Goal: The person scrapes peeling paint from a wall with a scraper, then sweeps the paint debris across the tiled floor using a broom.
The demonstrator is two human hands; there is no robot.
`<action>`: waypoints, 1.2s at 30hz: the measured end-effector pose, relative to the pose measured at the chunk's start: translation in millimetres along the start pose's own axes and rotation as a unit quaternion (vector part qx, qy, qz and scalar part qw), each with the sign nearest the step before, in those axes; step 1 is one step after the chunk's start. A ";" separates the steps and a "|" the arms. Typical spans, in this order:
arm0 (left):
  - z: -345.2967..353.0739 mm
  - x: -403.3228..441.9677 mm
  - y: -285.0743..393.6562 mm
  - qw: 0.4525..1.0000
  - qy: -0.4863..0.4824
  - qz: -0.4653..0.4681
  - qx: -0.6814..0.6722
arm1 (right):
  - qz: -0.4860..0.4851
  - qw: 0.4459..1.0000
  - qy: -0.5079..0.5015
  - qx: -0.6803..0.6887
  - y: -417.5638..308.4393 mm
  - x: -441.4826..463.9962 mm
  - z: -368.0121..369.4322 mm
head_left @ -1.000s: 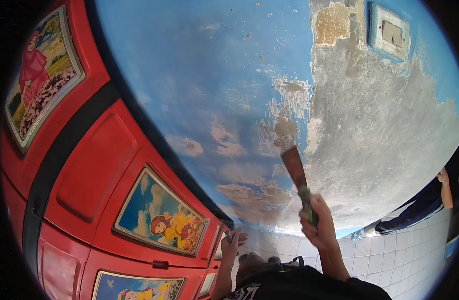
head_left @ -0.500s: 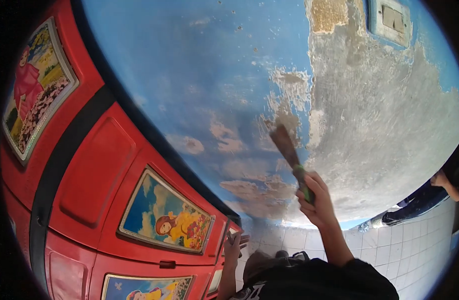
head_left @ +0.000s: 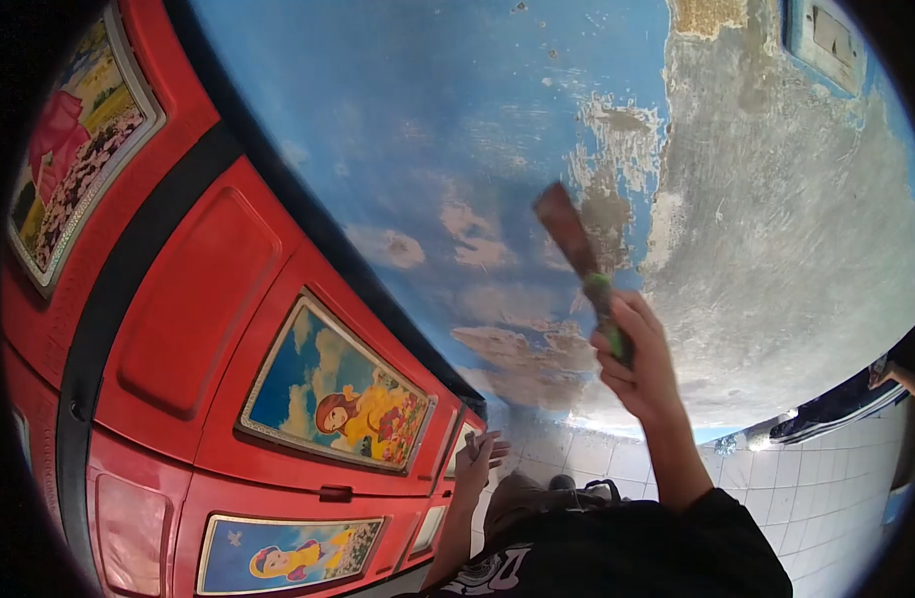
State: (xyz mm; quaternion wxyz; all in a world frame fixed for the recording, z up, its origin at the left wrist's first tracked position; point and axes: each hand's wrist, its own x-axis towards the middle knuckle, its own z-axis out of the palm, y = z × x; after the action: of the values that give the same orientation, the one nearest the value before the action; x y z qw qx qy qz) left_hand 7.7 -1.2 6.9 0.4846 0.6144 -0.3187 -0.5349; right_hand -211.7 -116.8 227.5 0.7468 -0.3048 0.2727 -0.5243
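My right hand (head_left: 642, 354) is wrapped round the green and black handle of a paint scraper (head_left: 569, 234). Its rusty-looking blade points up and left over the blue painted wall (head_left: 397, 130), just left of a ragged patch of peeled paint (head_left: 605, 209). Whether the blade touches the wall is hard to judge. Low down, beside the red cabinet (head_left: 203, 289), my left hand (head_left: 477, 463) has its fingers stretched out and apart. A small greyish spot near its thumb is too small to make out.
Bare grey plaster (head_left: 766, 219) covers the wall's right side, below a light switch (head_left: 828, 45). Framed pictures decorate the cabinet along the left. White floor tiles (head_left: 776, 488) lie below. Another person's hand (head_left: 898, 377) and dark clothing show at the right edge.
The scraper blade has shifted left and slightly up across the wall, off the peeled patch. My view has turned, so wall and switch sit further right and higher. My left hand stays low by the cabinet.
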 end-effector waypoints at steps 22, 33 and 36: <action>-17.0 -7.1 5.7 1.000 0.020 -0.010 -0.001 | 0.014 0.999 0.019 0.041 14.9 -20.9 -0.6; -12.6 5.2 0.3 1.000 0.004 -0.003 -0.028 | 0.010 0.999 0.041 0.008 10.0 -29.5 1.9; 2.9 2.2 13.3 0.999 -0.014 0.001 -0.034 | 0.008 0.999 0.038 0.004 0.8 -12.4 0.9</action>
State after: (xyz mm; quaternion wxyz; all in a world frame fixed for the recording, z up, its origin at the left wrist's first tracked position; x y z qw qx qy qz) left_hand 7.1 -8.4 18.7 0.5010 0.5900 -0.3078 -0.5533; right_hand -214.3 -104.6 228.6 0.7413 -0.2794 0.3014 -0.5307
